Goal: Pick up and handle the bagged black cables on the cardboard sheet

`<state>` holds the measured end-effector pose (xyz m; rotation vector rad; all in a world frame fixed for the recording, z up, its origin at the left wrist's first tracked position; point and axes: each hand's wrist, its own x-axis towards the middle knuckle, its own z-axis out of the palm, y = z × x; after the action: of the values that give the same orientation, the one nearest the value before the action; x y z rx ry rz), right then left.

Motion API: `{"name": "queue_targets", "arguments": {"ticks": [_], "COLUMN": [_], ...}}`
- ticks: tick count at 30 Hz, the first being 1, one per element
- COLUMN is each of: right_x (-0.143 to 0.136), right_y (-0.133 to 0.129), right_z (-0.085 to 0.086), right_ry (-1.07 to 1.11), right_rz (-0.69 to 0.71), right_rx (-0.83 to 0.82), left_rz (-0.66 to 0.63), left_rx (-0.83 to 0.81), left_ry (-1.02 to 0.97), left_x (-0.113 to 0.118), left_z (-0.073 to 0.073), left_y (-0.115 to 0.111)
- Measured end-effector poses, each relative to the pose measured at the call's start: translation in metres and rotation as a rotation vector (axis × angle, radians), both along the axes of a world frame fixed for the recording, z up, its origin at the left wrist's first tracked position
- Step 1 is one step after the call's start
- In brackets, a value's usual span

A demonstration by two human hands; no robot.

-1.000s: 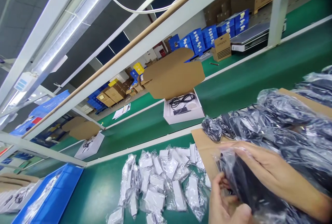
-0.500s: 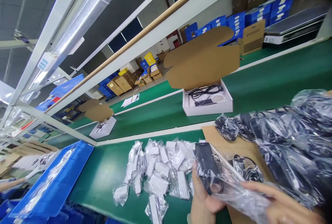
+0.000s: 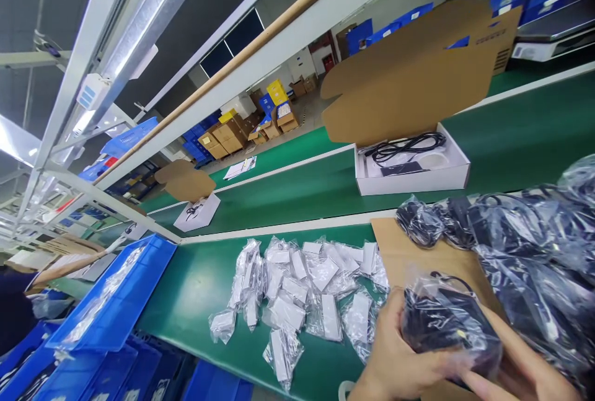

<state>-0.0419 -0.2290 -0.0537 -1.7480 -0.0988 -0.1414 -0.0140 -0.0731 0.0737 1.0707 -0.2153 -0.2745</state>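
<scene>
Lying coiled in the open box (image 3: 411,173): a cable (image 3: 403,146).

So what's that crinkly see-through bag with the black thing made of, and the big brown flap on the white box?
The crinkly clear bag held in both hands, left hand and right hand, looks like thin glossy plastic film: it wrinkles and glints. The black block inside seems hard matte plastic, though that is hazy. The brown flap looks like plain matte cardboard, stiff with cut edges.
</scene>
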Motion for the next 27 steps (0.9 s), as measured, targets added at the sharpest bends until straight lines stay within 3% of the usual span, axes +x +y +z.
{"name": "queue_targets", "arguments": {"ticks": [3, 7, 10, 13, 16, 21, 24, 27], "right_x": [0.003, 0.018, 0.022, 0.021, 0.019, 0.021, 0.022, 0.021], "right_y": [-0.003, -0.006, -0.002, 0.006, 0.015, 0.027, 0.028, 0.024], "right_z": [0.010, 0.040, 0.061, 0.072, 0.075, 0.072, 0.065, 0.059], "right_ry": [-0.089, -0.306, -0.357, -0.321, -0.276, -0.157, -0.132, -0.122], "right_rz": [0.032, 0.008, 0.038, 0.004, -0.079, -0.143, -0.167, -0.112], "right_rx": [-0.057, -0.221, -0.334, -0.387, -0.299, -0.162, -0.171, -0.202], "left_rz": [0.048, 0.164, 0.235, 0.270, 0.383, 0.563, 0.561, 0.477], "left_rx": [0.009, 0.059, 0.179, 0.340, 0.465, 0.419, 0.449, 0.396], "left_ry": [-0.003, 0.026, 0.006, -0.049, -0.053, 0.007, -0.032, -0.073], "left_x": [-0.001, -0.004, -0.007, -0.009, -0.011, -0.015, -0.016, -0.014], "left_z": [0.002, 0.007, 0.014, 0.015, 0.001, -0.025, -0.023, -0.014], "left_y": [-0.002, -0.004, -0.004, -0.004, -0.007, -0.015, -0.012, -0.008]}}
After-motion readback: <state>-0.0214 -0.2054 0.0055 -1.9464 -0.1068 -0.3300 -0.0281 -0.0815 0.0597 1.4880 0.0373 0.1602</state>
